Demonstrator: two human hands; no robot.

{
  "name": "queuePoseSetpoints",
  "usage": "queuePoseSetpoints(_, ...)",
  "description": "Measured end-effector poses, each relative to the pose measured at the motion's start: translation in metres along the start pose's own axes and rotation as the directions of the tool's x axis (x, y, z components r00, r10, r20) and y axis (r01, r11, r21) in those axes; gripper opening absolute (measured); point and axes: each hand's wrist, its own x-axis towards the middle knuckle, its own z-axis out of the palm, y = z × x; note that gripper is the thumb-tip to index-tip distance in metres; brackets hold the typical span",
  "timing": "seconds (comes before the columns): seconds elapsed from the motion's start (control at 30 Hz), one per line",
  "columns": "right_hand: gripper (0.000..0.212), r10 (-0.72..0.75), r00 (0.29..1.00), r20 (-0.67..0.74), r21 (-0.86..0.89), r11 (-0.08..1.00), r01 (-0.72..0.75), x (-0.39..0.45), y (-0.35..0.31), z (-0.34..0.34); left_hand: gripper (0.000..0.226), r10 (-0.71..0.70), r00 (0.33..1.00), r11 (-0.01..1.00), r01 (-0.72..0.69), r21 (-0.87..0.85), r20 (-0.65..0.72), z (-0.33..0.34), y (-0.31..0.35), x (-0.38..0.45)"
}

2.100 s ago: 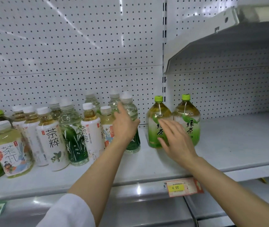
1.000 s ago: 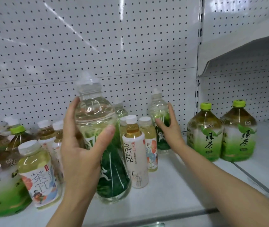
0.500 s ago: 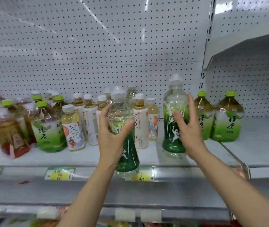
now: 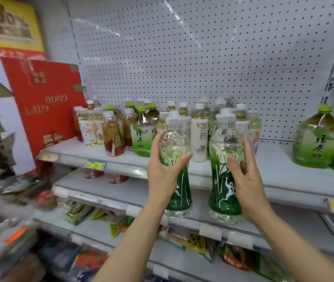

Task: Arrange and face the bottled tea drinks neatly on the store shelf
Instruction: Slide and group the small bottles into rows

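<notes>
I hold two tall clear bottles with dark green bamboo labels out in front of the shelf, off its surface. My left hand (image 4: 163,176) grips the left green bottle (image 4: 177,151) around its middle. My right hand (image 4: 245,178) wraps the right green bottle (image 4: 223,163) from its right side. Behind them on the white shelf (image 4: 280,171) stands a crowd of smaller tea bottles, among them a white-label bottle (image 4: 199,137), a round green tea bottle (image 4: 141,137) and a reddish tea bottle (image 4: 112,135). A big green tea bottle (image 4: 317,139) stands at the right.
A red carton (image 4: 46,102) leans at the shelf's left end under a yellow box (image 4: 9,23). White pegboard (image 4: 202,47) backs the shelf. Lower shelves hold snack packets (image 4: 80,212). Price tags (image 4: 94,165) line the shelf edges.
I have stepped back and the view swung left. Both green bottles came off the shelf and toward me; my right hand's bottle, standing on the shelf half a second ago, is now lifted.
</notes>
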Motion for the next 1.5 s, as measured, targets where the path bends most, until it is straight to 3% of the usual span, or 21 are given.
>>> queuePoseSetpoints(0.53,0.065,0.059,0.997,0.049,0.154,0.986,-0.066,-0.024,-0.002,0.266,0.069,-0.003,0.99,0.99,0.023,0.142,-0.138,-0.266,-0.075,0.063)
queuePoseSetpoints(0.7,0.066,0.09,0.993,0.082,0.156,0.982,-0.102,-0.005,0.005,0.316,0.07,-0.039,0.99,0.987,0.059,0.147,-0.136,-0.294,-0.113,0.094)
queuePoseSetpoints(1.0,0.065,0.035,0.989,0.144,0.199,0.978,-0.064,0.065,0.036,0.386,0.07,0.032,0.969,0.975,0.023,0.222,-0.244,-0.333,-0.174,0.187)
queuePoseSetpoints(1.17,0.068,0.004,0.991,0.133,0.194,0.98,-0.03,0.095,0.047,0.416,0.071,0.033,0.932,0.984,0.033,0.177,-0.36,-0.358,-0.196,0.255)
queuePoseSetpoints(1.5,0.072,-0.048,0.999,0.012,0.126,0.991,0.046,0.141,0.073,0.496,0.072,0.05,0.971,0.981,-0.005,0.194,-0.232,-0.382,-0.287,0.379)
